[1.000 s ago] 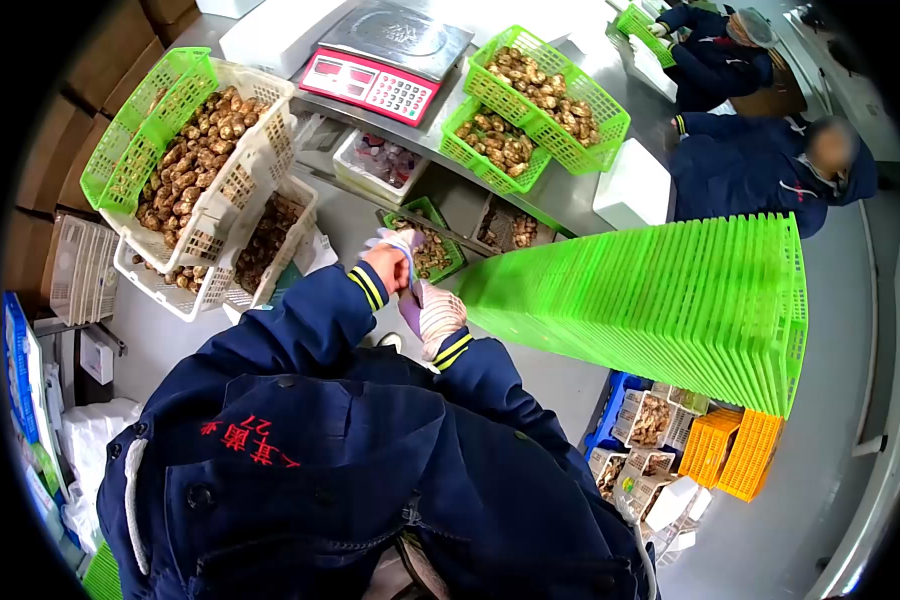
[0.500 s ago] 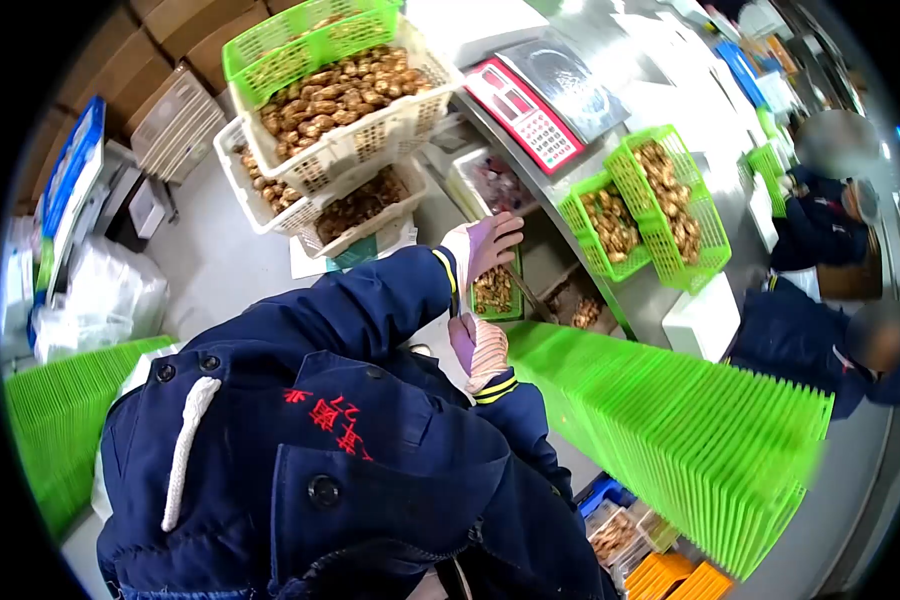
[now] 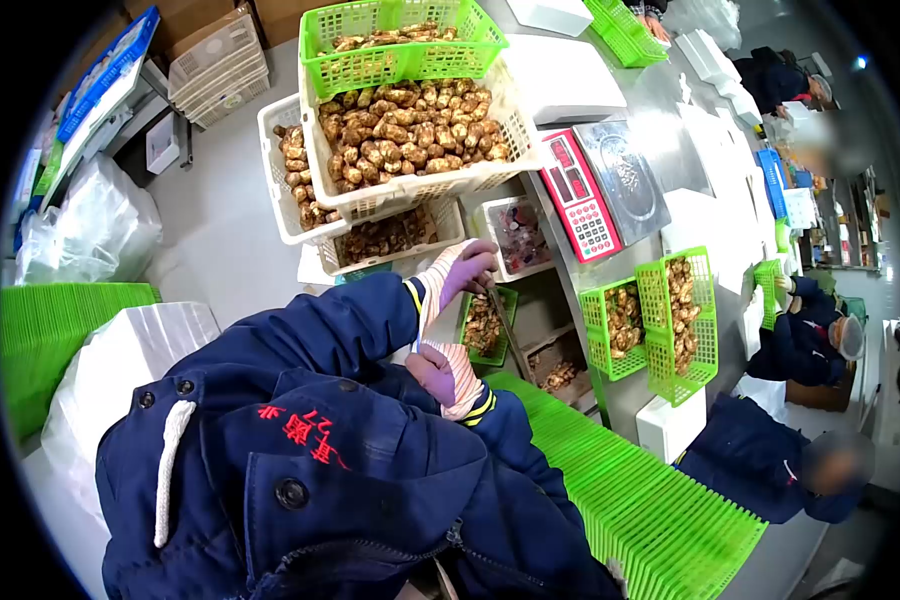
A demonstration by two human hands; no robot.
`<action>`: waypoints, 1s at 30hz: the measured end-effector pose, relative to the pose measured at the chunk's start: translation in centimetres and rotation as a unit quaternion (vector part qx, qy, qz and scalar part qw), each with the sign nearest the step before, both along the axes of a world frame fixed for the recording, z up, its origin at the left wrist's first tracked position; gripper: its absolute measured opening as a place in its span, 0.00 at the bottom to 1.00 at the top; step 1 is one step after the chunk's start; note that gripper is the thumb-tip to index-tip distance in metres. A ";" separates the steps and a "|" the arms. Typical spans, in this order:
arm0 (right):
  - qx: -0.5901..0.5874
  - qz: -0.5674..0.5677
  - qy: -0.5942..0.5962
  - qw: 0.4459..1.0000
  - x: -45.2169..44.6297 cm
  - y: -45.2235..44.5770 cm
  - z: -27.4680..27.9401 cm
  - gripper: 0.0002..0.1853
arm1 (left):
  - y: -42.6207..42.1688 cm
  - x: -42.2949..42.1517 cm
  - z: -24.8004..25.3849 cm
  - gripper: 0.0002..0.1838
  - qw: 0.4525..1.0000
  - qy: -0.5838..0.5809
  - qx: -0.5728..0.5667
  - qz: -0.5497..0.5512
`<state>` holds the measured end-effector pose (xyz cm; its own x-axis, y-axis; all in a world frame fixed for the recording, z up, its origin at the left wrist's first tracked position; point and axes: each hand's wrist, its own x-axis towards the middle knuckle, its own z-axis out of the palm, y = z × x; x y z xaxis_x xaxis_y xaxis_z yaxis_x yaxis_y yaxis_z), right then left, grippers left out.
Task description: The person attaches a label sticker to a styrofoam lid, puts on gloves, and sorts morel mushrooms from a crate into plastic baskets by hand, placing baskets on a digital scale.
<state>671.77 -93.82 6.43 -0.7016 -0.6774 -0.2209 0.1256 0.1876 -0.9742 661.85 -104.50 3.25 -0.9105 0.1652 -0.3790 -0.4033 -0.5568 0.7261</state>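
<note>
My left hand (image 3: 468,270), in a purple glove with a striped cuff (image 3: 434,284), is held out before my chest, its fingers loosely bent and holding nothing. Below it, my right hand (image 3: 434,374), gloved alike, is closed on what looks like the edge of the left glove's cuff, drawn out as a pale strip. Just beyond the left hand are a low green basket of small brown tubers (image 3: 484,330) and a white bin of wrapped items (image 3: 518,238). Farther up, a white crate (image 3: 440,190) holds many tubers resembling small taros, with a green basket (image 3: 405,68) set on it.
A red-and-silver scale (image 3: 582,205) sits on the metal table (image 3: 625,395), near two green tuber baskets (image 3: 678,325). Stacked green baskets (image 3: 620,480) stand at my right, more (image 3: 60,340) at my left beside a plastic-covered white box (image 3: 135,350). Co-workers (image 3: 760,455) are across the table.
My view has shifted, so crates and scale sit lower. The left hand's fingers, spread before, are now more bent. My right hand has moved closer to my chest, still closed at the cuff.
</note>
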 end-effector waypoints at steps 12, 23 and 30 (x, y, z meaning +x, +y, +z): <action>0.126 -0.240 0.019 0.962 -7.8 2.6 0.9 0.07 | -10.5 -7.4 10.8 0.12 0.920 0.121 -0.363 -0.088; -0.018 -0.242 0.047 0.969 -20.4 5.8 0.4 0.11 | -15.1 -19.8 4.6 0.19 0.769 0.090 -0.614 -0.152; -0.041 -0.261 -0.036 0.964 -27.5 6.1 2.2 0.10 | -18.8 -15.2 9.0 0.17 0.925 0.100 -0.347 0.115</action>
<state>644.30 -87.69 8.65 -0.9362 -0.2539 -0.2428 0.2501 0.0036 -0.9682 646.64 -123.30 12.24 -0.9547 -0.2624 -0.1405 -0.1504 0.0179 0.9885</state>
